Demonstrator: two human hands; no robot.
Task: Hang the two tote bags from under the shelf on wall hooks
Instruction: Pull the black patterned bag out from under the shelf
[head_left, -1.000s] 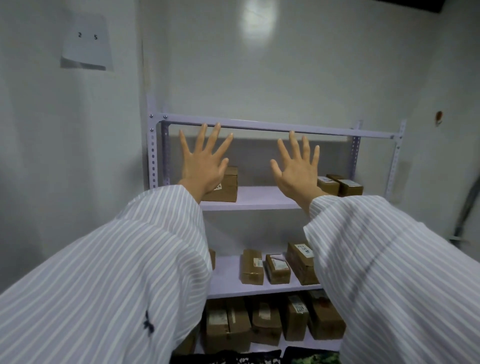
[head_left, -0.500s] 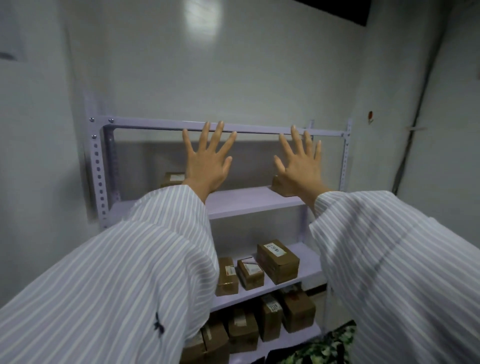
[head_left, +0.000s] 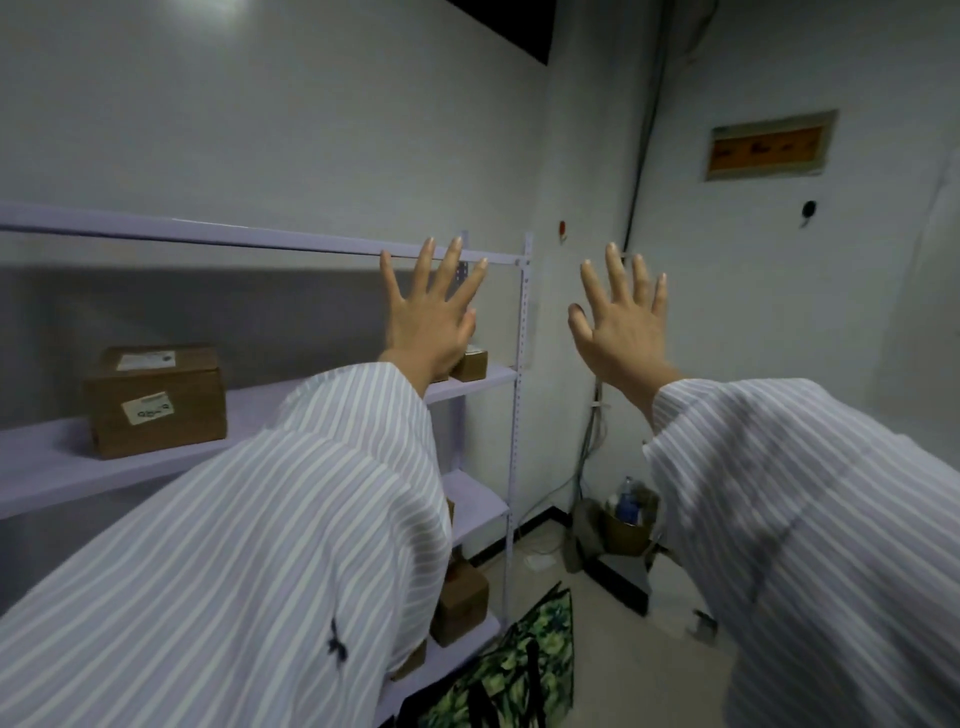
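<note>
- Left hand (head_left: 431, 317): raised, back toward the camera, all fingers spread and straight, grasping nothing. It appears in front of the right end of the pale lilac metal shelving unit (head_left: 521, 332); contact with the top rail cannot be confirmed.
- Right hand (head_left: 621, 322): raised at about the same height, fingers splayed and released, grasping nothing. It appears against the bare grey-white wall (head_left: 311, 130) to the right of the shelving upright.
- Both forearms are covered by loose white-and-blue striped sleeves (head_left: 260, 545) that fill the lower part of the view.
- Task item: a green leaf-patterned tote bag with dark handles (head_left: 519, 670) lies on the pale floor at the foot of the shelving unit, just beside its front right corner and well below both hands. Only one bag can be made out; its lower portion is cut off by the frame edge.
- Shelf contents: a brown cardboard box with white labels (head_left: 156, 400) sits on the upper shelf board at left; a smaller brown cardboard box (head_left: 470, 364) sits at the right end of the same board, partly hidden behind the left hand. Another brown cardboard box (head_left: 460, 603) sits on a low shelf.
- Right wall: an orange rectangular framed sign (head_left: 769, 145) is mounted high; a small dark round fitting (head_left: 808, 209) is below it, too small to identify.
- Corner: a brown bin holding bottles (head_left: 626, 525) stands on the floor beneath hanging cables.
</note>
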